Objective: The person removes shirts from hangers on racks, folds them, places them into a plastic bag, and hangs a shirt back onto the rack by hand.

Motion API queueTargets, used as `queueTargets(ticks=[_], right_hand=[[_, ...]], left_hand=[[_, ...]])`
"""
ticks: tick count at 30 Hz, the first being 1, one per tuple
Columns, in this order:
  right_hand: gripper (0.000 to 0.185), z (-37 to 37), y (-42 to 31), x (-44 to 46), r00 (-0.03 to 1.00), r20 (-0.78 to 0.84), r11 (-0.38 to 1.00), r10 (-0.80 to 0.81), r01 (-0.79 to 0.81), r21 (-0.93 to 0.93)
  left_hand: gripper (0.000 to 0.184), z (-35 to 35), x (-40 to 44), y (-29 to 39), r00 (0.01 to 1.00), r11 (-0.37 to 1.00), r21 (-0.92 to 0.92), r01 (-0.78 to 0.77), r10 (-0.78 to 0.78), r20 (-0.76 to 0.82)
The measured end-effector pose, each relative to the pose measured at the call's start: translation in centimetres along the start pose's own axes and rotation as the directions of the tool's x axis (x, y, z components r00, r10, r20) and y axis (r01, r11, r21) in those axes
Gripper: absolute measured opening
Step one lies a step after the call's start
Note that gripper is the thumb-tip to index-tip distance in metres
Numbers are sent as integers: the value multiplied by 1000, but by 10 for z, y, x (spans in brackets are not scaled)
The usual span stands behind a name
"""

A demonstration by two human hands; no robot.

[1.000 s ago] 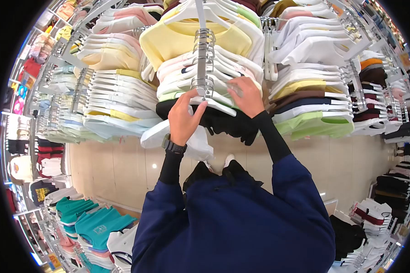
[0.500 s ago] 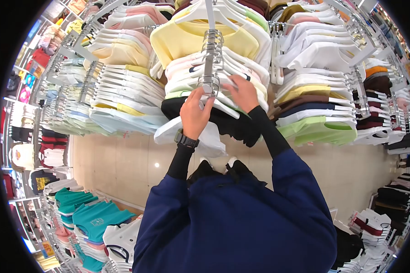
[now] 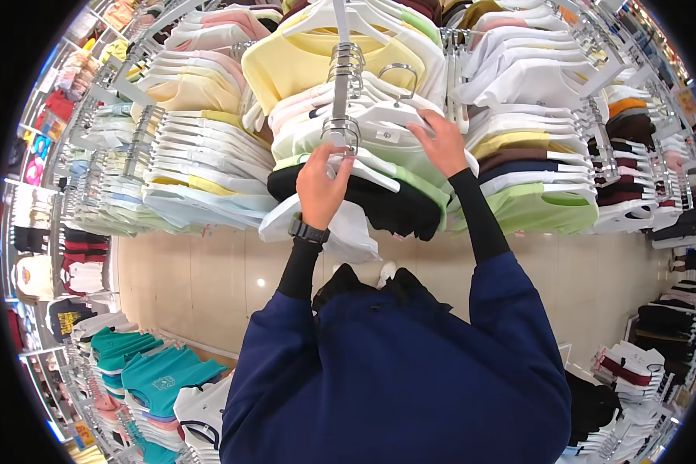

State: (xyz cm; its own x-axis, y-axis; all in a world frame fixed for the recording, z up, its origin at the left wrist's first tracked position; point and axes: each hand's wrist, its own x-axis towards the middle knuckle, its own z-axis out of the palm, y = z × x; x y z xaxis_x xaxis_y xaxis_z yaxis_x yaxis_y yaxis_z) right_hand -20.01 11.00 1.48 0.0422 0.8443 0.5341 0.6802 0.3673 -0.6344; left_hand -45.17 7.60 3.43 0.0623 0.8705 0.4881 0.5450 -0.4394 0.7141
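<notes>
Here's what I have on my feed: the right hand (image 3: 441,145) is pinching the shoulder end of a white hanger (image 3: 394,114), thumb in front, fingers behind. Its metal hook (image 3: 417,81) stands up clear, to the right of the central rail (image 3: 339,100), so this one is off the bar. A pale garment hangs on it, a small white label (image 3: 387,136) near the neck.

Over on my left, the left hand (image 3: 321,185), dark watch (image 3: 308,228) on the wrist, is up at the rail's near end, thumb and fingers around the bunched hooks (image 3: 351,133); whether it grips them, I can't tell.

What's the rail carrying? A yellow shirt (image 3: 286,66) faces me towards the back, pale tops packed in front of it, then a light green edge, then a black garment (image 3: 398,205) near the front. A white garment (image 3: 348,232) hangs lowest, just beyond the left wrist.

Either side, the neighbouring racks are full too: white shirts (image 3: 201,151) in a tight row to the left, a green shirt (image 3: 545,205) fronting the row on the right. Teal shirts (image 3: 166,379) hang behind, lower left.
</notes>
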Motion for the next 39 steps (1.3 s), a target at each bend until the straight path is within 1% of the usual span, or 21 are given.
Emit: queueTargets(ticks=[1,4,7,11,12,15,18,21,22,25,28,31,32,35,38,39], right_hand=[[35,1,-3,1,1000,27,1000,4,-5,27],[36,20,-8,1,994,102,999,31,-33,25],[38,41,-14,2,992,117,989,37,-53,135],[40,67,-20,2,988,151,983,37,-64,175],[40,69,-24,1,981,184,978,68,-102,182],[37,72,-20,0,978,203,984,49,-82,158],[27,62,-29,-9,997,54,990,-61,53,132],[17,41,-54,-32,997,-70,995,-39,45,94],[13,38,-57,-42,999,-39,997,-8,11,82],[11,44,-44,-62,998,-52,986,27,-18,163],[14,40,-30,-59,992,-122,994,24,-11,106],[18,28,-32,-45,991,-133,999,-24,27,22],[31,30,-23,-40,996,-81,999,-47,48,17],[49,32,-16,-28,998,49,996,44,-47,79],[63,38,5,-19,993,109,979,37,-58,194],[64,38,6,-20,991,127,981,31,-55,185]], left_hand=[[19,0,0,1,1000,1000,-3,-5,5,-4],[19,0,-2,4,1000,1000,-11,-12,12,-16],[19,-1,-4,3,1000,1000,-12,-4,4,-23],[19,-2,-6,2,1000,1000,8,-3,3,-21],[19,-2,-5,2,1000,1000,18,-7,8,-18],[21,-4,-5,5,1000,999,48,10,-10,2],[20,-2,-6,-2,996,993,92,-70,75,-53],[17,-9,-10,9,992,988,131,-76,88,-90],[13,-8,-13,6,995,992,116,-48,57,-78],[13,-11,-13,1,997,996,66,-59,62,-47],[13,-13,-11,1,997,995,72,-66,68,-22],[13,-12,-10,2,998,996,63,-61,62,-16],[13,-12,-10,1,998,997,60,-57,58,-18],[14,-12,-12,1,998,997,52,-54,55,-21],[13,-13,-13,0,998,998,35,-58,58,-14],[13,-14,-14,0,998,998,37,-56,57,-8]])
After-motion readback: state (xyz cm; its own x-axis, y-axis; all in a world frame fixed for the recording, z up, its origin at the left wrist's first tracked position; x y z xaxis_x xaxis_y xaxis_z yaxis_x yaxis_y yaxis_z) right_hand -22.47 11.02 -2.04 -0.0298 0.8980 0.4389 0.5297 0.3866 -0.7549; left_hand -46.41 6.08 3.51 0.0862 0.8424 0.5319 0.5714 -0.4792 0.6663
